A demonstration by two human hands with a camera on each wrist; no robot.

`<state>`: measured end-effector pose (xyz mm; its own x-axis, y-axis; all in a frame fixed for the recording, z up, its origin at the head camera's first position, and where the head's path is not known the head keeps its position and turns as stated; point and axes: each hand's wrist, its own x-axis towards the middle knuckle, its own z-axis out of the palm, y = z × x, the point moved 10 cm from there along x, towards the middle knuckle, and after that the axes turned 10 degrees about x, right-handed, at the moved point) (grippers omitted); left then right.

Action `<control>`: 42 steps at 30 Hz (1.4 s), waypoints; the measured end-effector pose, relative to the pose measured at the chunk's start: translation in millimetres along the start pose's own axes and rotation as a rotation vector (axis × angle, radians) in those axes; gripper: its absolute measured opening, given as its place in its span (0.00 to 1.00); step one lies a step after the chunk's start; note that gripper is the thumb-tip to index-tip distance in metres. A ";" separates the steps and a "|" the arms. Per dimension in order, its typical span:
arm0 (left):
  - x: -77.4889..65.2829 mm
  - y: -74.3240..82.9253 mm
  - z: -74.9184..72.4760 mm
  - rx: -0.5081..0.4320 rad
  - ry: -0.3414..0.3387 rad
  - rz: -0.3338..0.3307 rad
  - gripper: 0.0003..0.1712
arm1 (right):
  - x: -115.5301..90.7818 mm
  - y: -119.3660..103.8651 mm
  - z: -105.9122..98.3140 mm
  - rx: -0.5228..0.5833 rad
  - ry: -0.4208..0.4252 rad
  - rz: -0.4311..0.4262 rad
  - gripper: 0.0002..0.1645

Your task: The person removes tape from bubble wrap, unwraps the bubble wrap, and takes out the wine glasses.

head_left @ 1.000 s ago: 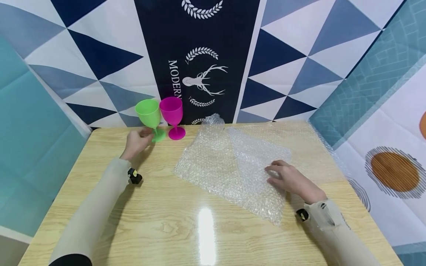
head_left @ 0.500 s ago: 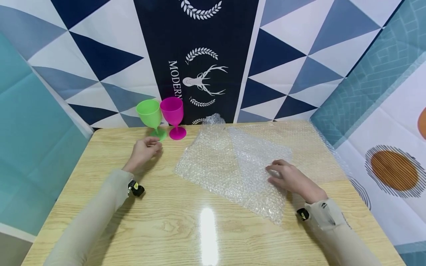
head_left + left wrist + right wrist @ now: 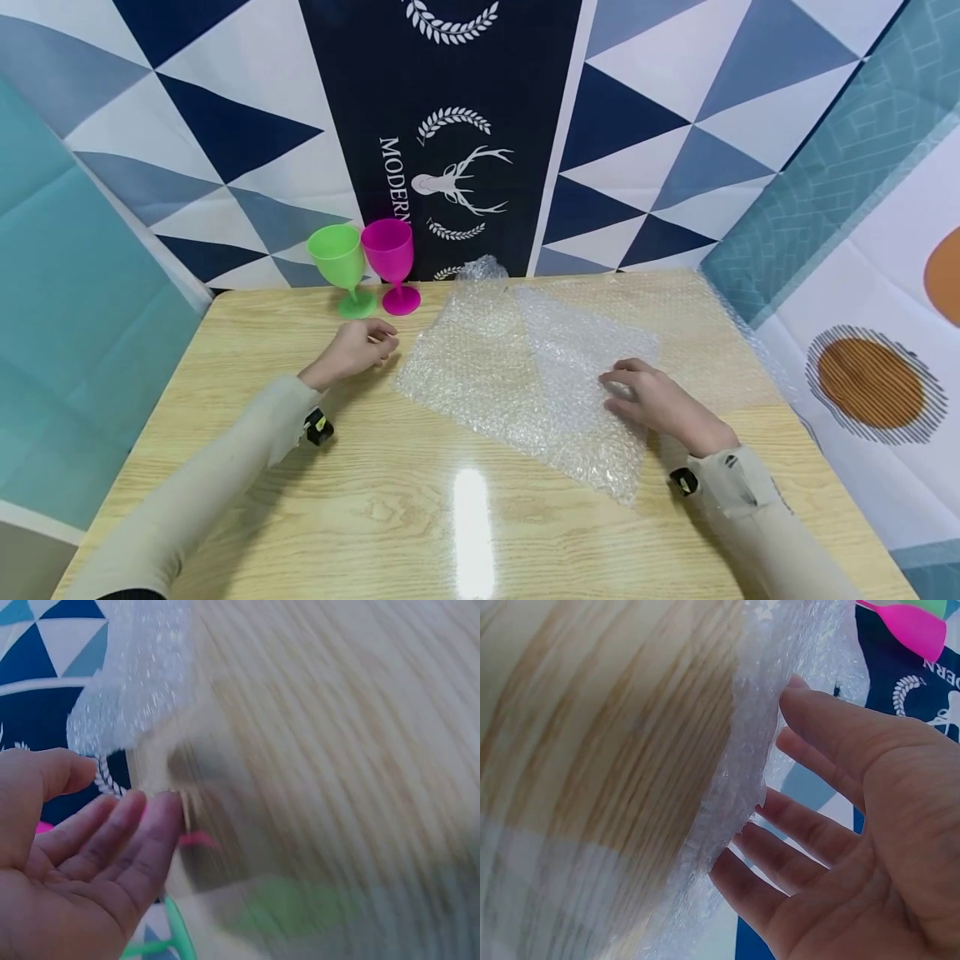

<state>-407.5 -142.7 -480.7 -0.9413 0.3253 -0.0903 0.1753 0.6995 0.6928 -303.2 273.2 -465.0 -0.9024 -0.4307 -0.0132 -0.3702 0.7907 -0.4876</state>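
A green goblet (image 3: 339, 257) and a magenta goblet (image 3: 388, 252) stand upright side by side at the table's back edge. My left hand (image 3: 358, 347) is in front of them, over the wood between the goblets and the bubble wrap (image 3: 480, 367). In the left wrist view that hand (image 3: 97, 862) has relaxed, slightly bent fingers and holds nothing. My right hand (image 3: 654, 406) rests on the folded corner of the bubble wrap. Seen from the right wrist, its fingers (image 3: 799, 832) are spread and loosely bent, with fingertips at the sheet (image 3: 739, 742).
The wood-grain table (image 3: 360, 508) runs up to a patterned cloth wall (image 3: 480, 83). More bubble wrap (image 3: 675, 333) spreads over the back right corner and hangs past the right edge. Cloth panels (image 3: 82, 292) flank both sides.
My left hand has let go of the green goblet's base and moved right and toward me, to in front of the magenta goblet. My right hand has stayed in place.
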 end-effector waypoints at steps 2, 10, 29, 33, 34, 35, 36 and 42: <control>1.7 6.0 5.2 0.021 -0.027 0.016 0.20 | 0.3 -0.3 -0.1 0.000 -0.001 -0.001 0.22; 5.9 18.5 28.9 0.085 -0.119 -0.012 0.22 | 3.2 0.0 2.1 0.004 -0.007 0.015 0.23; 17.8 20.8 45.6 0.127 -0.123 -0.082 0.12 | -4.2 -6.3 -8.8 0.004 0.027 -0.043 0.20; 18.8 21.7 45.9 0.136 -0.126 -0.087 0.12 | -18.4 -9.1 -21.4 0.018 0.128 -0.080 0.19; 18.8 21.3 45.8 0.136 -0.124 -0.090 0.12 | -22.8 -9.5 -24.5 0.017 0.159 -0.089 0.19; 18.6 21.4 45.4 0.134 -0.119 -0.091 0.12 | -27.1 -10.2 -27.5 0.009 0.191 -0.102 0.20; 18.4 21.3 44.9 0.135 -0.116 -0.092 0.12 | -31.8 -10.3 -29.8 0.008 0.213 -0.105 0.22; 15.6 19.0 44.1 0.115 -0.122 -0.101 0.12 | -62.8 -3.8 -31.9 0.041 0.271 -0.042 0.33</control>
<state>-406.1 -96.3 -500.5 -0.9149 0.3199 -0.2462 0.1201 0.7981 0.5904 -252.1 311.2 -434.4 -0.9145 -0.3263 0.2393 -0.4045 0.7541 -0.5174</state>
